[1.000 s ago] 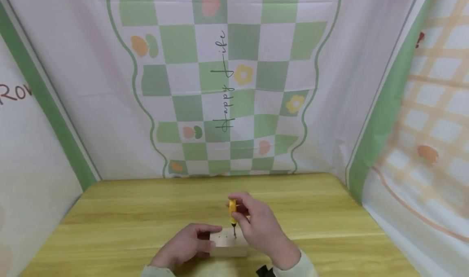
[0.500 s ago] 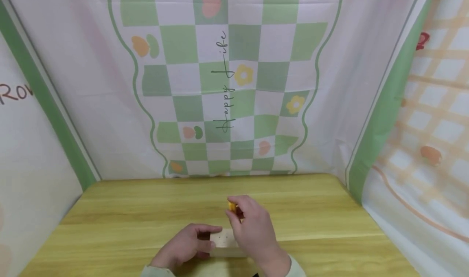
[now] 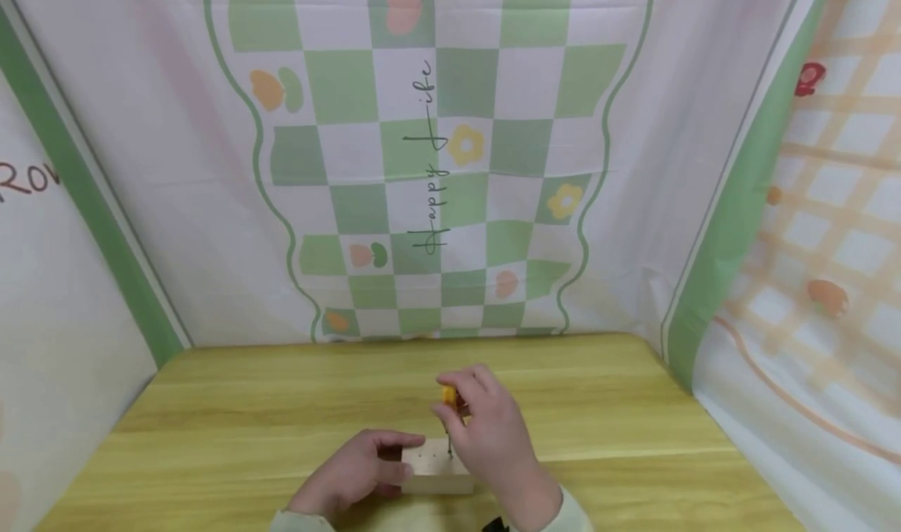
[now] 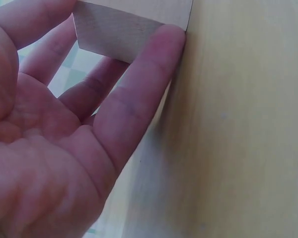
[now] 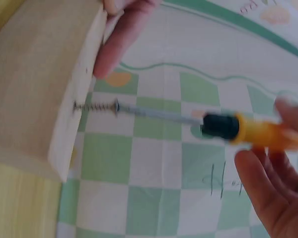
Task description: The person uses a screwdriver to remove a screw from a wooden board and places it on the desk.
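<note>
on the wood-grain table (image 3: 281, 407), the right hand (image 3: 496, 438) has rolled back a little compared with half a second ago, when it hid the shaft of the screwdriver (image 5: 221, 127) in the head view; now you can see the shaft and the screw (image 5: 97, 106) under it again. a full second back more of the yellow handle showed though, and now mostly its upper end peeks out between the fingertips. the left hand (image 3: 359, 469) and the wooden block (image 3: 436, 483) look pretty much unmoved. as for the fingers, the right thumb and fingers are bent in close around the handle, pinching it, a bit blurry in the right wrist view. shaft runs down from them, tip at the screw's head, and the screw stands in the block's top face with most of its thread exposed, well below the fingertips. left hand's only partly closed, holding the block's left end, index finger stretched along the far edge and thumb at the near side. small dark holes sit left of the screw.
</note>
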`<state>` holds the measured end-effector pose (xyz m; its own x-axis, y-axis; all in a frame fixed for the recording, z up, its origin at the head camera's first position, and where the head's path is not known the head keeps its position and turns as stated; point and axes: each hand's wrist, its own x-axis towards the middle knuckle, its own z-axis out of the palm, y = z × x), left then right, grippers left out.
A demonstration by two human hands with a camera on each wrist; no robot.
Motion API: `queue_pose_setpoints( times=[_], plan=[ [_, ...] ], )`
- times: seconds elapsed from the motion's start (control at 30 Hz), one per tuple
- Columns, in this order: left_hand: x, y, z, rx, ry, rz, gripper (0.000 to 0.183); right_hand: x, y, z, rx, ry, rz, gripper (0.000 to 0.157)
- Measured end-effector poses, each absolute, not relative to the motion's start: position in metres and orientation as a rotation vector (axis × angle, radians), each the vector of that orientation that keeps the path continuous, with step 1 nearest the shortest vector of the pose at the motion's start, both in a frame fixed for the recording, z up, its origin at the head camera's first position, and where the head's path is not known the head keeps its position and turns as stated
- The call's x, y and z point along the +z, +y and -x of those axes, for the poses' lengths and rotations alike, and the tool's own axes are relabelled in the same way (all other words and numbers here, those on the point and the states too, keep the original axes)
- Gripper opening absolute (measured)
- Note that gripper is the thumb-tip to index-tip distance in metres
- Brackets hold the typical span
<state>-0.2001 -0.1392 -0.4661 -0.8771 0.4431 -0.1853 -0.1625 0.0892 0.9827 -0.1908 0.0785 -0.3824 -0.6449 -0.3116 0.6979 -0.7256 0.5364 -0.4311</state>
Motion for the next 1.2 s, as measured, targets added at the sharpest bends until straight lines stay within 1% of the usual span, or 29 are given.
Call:
queue_pose_setpoints(
  times=[0.07, 0.17, 0.33, 0.43, 0.67, 0.83, 0.93, 1.13, 1.2],
  plan=[
    [-0.466, -0.139, 0.200, 1.843, 1.936, -0.265, 0.042, -0.382, 0.075, 0.189, 0.908, -2.197, -0.788, 0.029],
    [-0.467, -0.139, 0.201, 1.846, 1.935, -0.261, 0.043, -0.382, 0.073, 0.187, 0.925, -2.169, -0.791, 0.029],
    [-0.468, -0.139, 0.201, 1.867, 1.904, -0.280, 0.045, -0.380, 0.079, 0.190, 1.126, -2.173, -0.987, 0.032],
    [-0.469, -0.139, 0.200, 1.866, 1.904, -0.281, 0.044, -0.377, 0.084, 0.191, 1.156, -2.252, -1.017, 0.032],
    [-0.466, -0.140, 0.200, 1.844, 1.921, -0.248, 0.044, -0.377, 0.076, 0.187, 0.871, -2.320, -0.725, 0.040],
    [-0.467, -0.140, 0.201, 1.854, 1.910, -0.244, 0.043, -0.380, 0.070, 0.186, 0.798, -2.236, -0.680, 0.038],
    [-0.468, -0.140, 0.201, 1.863, 1.909, -0.252, 0.043, -0.379, 0.070, 0.185, 0.811, -2.223, -0.733, 0.039],
    [-0.468, -0.139, 0.201, 1.871, 1.896, -0.279, 0.045, -0.376, 0.080, 0.187, 1.006, -2.260, -1.017, 0.045],
    [-0.468, -0.139, 0.201, 1.869, 1.895, -0.275, 0.045, -0.375, 0.082, 0.186, 1.063, -2.282, -1.031, 0.043]
  ],
)
